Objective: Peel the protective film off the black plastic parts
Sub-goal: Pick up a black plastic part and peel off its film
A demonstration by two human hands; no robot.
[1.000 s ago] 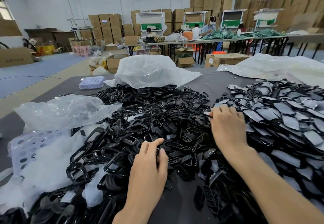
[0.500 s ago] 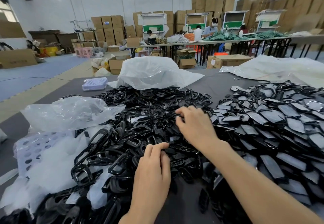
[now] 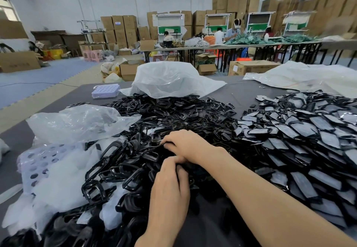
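Swung the right hand [image 3: 187,146] in from the film-covered parts [image 3: 309,130], now touching the left hand [image 3: 170,186] over the middle heap of black plastic parts [image 3: 173,115]. Pinching one of them with the right fingertips [image 3: 167,142]; curled fingers on the left, grip hidden. Clear bag [image 3: 77,123] further left.

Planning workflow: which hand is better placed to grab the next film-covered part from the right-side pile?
Probably right: the right hand lies nearer that pile; the right forearm separates the left hand from it.

Right hand [image 3: 190,146] has joined left hand [image 3: 170,192] on a black part [image 3: 152,148].
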